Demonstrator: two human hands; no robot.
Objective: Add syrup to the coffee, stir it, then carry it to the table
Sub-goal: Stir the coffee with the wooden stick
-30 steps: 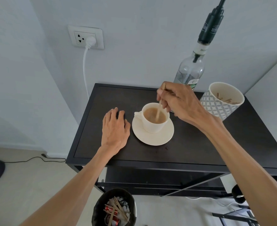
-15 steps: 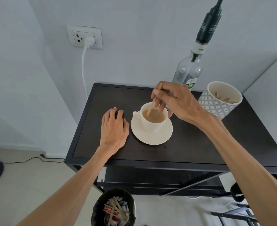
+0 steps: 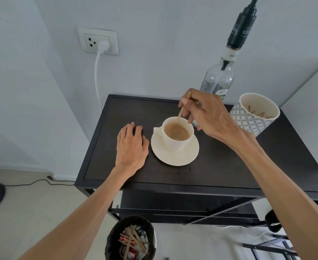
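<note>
Wooden stirrer stick [image 3: 184,107], pinched in the right hand [image 3: 208,114], has lifted toward the white coffee cup's [image 3: 177,135] back rim (mid-worktop, on its saucer [image 3: 175,155]); left hand [image 3: 131,145] stays flat, empty.

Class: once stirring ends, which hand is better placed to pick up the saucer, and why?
Probably the left hand: it lies empty on the table right beside the saucer. The right hand holds the stirrer.

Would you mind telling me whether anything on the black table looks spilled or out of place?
Only small dark specks on the black table, just in front of the saucer, possibly coffee drips. The cup sits upright.
</note>
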